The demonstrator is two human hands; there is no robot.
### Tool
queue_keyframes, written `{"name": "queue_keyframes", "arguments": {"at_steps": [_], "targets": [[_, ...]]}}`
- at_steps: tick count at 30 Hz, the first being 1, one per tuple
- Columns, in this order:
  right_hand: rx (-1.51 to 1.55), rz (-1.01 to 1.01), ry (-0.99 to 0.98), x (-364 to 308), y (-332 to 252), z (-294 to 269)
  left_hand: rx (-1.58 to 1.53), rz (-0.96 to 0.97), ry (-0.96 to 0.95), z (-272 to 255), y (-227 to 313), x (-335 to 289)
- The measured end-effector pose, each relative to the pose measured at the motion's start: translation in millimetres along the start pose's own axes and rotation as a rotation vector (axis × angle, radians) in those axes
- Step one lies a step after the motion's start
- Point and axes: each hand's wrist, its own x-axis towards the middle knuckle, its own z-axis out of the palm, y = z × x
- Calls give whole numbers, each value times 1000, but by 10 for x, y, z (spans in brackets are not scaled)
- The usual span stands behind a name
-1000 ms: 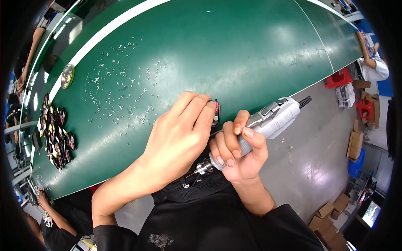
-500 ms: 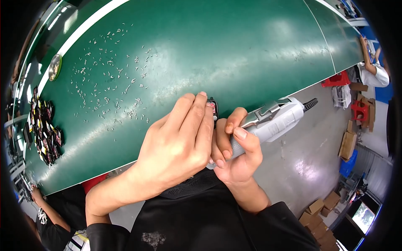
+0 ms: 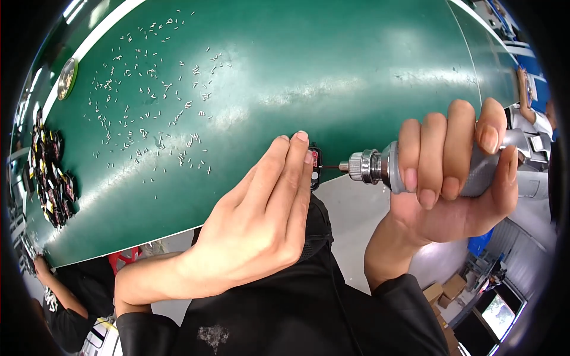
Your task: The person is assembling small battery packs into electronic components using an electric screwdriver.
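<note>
My left hand (image 3: 261,219) lies over a small black device (image 3: 316,180) at the table's near edge, its fingers pressed together along the device's left side. Part of the device shows past the fingertips, with a red patch and a pale round spot; the rest is hidden. My right hand (image 3: 451,172) is wrapped round a grey electric screwdriver (image 3: 392,163) held nearly level, with a silver collar. Its thin bit points left and reaches the device's right side; whether it touches a screw is too small to tell.
Many small metal screws (image 3: 160,89) lie scattered over the green table (image 3: 309,53). Dark assembled pieces (image 3: 53,172) are heaped at the left, below a round dish (image 3: 67,78). Other people work at the lower left (image 3: 68,302) and far right (image 3: 537,118). Cardboard boxes (image 3: 454,285) stand on the floor.
My right hand has moved right and up and turned the screwdriver, which now points left with its bit at the device. My left hand has shifted slightly right with the device.
</note>
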Motion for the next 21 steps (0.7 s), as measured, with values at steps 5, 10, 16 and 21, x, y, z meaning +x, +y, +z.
{"name": "queue_keyframes", "arguments": {"at_steps": [5,10,16,21], "targets": [[8,-26,5,32,132,-53,-148,-32,52,11,-13,3],[-20,12,5,52,117,-63,-147,-19,91,47,-29,-5],[-115,81,-19,80,83,-2,-182,-5,110,74,-57,-2],[-189,82,-170,129,123,27,-147,8,137,91,-44,-9]]}}
